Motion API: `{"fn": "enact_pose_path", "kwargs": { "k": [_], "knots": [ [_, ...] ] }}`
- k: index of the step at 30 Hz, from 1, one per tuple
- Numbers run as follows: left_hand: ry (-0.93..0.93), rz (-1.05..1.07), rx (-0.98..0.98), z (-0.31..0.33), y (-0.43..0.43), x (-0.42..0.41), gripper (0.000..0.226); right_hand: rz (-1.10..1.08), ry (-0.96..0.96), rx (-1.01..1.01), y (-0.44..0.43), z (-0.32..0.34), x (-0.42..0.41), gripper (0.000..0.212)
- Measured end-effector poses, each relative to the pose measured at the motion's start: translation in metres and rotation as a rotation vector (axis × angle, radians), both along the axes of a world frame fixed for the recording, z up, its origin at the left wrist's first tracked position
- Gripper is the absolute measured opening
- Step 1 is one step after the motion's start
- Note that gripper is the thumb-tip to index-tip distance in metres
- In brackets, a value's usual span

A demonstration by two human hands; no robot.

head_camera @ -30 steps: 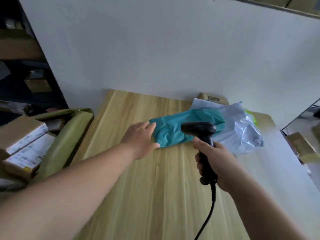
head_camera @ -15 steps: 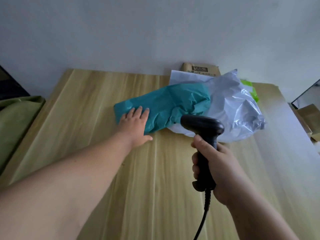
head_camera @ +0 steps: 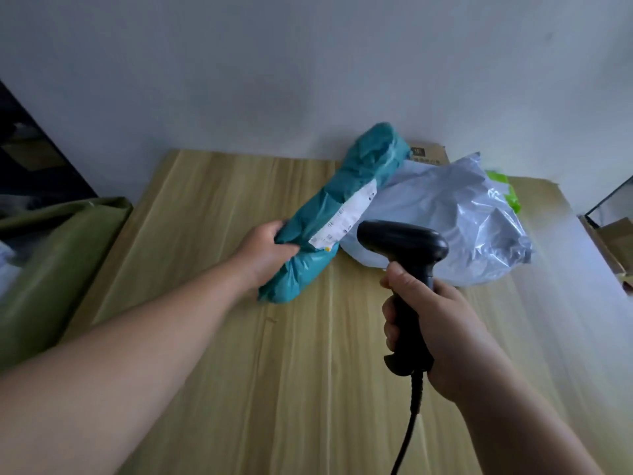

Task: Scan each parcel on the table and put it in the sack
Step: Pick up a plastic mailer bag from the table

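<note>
Head view: the left hand (head_camera: 270,250) grips the teal parcel (head_camera: 342,200) near its lower end, fingers curled round one edge. It tilts the parcel up over the table (head_camera: 239,371) so that the white label (head_camera: 346,217) faces the scanner (head_camera: 404,248), which the right hand (head_camera: 435,334) holds by the handle. The crumpled film wrap suggests a light, soft, slippery bundle that may sag. A grasp across the middle, clear of the label, seems safest. The green sack (head_camera: 51,269) sits beside the table's left edge.
</note>
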State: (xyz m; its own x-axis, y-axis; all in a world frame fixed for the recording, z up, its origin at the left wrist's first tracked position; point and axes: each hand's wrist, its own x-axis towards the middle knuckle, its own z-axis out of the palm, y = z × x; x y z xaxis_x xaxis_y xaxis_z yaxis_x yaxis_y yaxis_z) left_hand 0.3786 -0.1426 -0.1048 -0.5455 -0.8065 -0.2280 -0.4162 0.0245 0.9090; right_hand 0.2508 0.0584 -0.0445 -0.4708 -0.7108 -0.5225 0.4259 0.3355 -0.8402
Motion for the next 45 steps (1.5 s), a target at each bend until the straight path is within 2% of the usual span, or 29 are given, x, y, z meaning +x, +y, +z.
{"fn": "enact_pose_path", "kwargs": {
  "k": [2,4,5,7,10,12,16,19,28,31,35,45],
  "knots": [
    [0.212,0.062,0.361,0.013,0.011,0.024,0.027,0.002,0.011,-0.013,0.002,0.011,0.012,0.032],
    [0.315,0.082,0.696,0.016,0.019,0.053,0.027,0.004,0.015,-0.015,0.006,0.020,0.024,0.034],
    [0.299,0.074,0.801,0.014,0.023,0.069,0.027,0.010,0.016,-0.010,0.008,0.023,0.031,0.035],
    [0.110,0.040,0.873,0.005,0.031,0.098,0.028,0.027,0.016,0.013,0.012,0.025,0.045,0.039],
    [-0.270,0.054,0.810,-0.013,0.035,0.130,0.040,0.045,0.036,0.074,0.015,0.020,0.064,0.044],
    [-0.339,0.156,0.735,-0.021,0.034,0.138,0.044,0.059,0.034,0.114,0.016,0.014,0.074,0.039],
    [-0.223,0.303,0.713,-0.034,0.037,0.127,0.053,0.098,-0.003,0.186,0.013,0.005,0.089,0.039],
    [-0.086,0.414,0.729,-0.036,0.033,0.108,0.029,0.105,-0.013,0.199,0.007,0.000,0.090,0.041],
    [0.049,0.520,0.718,-0.028,0.000,0.085,0.024,0.200,0.014,0.210,-0.006,-0.014,0.092,0.048],
    [0.116,0.538,0.624,-0.004,-0.015,0.092,0.024,0.246,0.028,0.188,-0.012,0.003,0.095,0.061],
    [0.189,0.557,0.470,0.039,-0.035,0.111,0.007,0.338,0.067,0.141,-0.027,0.040,0.105,0.086],
    [0.275,0.607,0.310,0.114,-0.075,0.176,0.006,0.442,0.141,0.017,-0.070,0.114,0.148,0.081]
  ]
}}
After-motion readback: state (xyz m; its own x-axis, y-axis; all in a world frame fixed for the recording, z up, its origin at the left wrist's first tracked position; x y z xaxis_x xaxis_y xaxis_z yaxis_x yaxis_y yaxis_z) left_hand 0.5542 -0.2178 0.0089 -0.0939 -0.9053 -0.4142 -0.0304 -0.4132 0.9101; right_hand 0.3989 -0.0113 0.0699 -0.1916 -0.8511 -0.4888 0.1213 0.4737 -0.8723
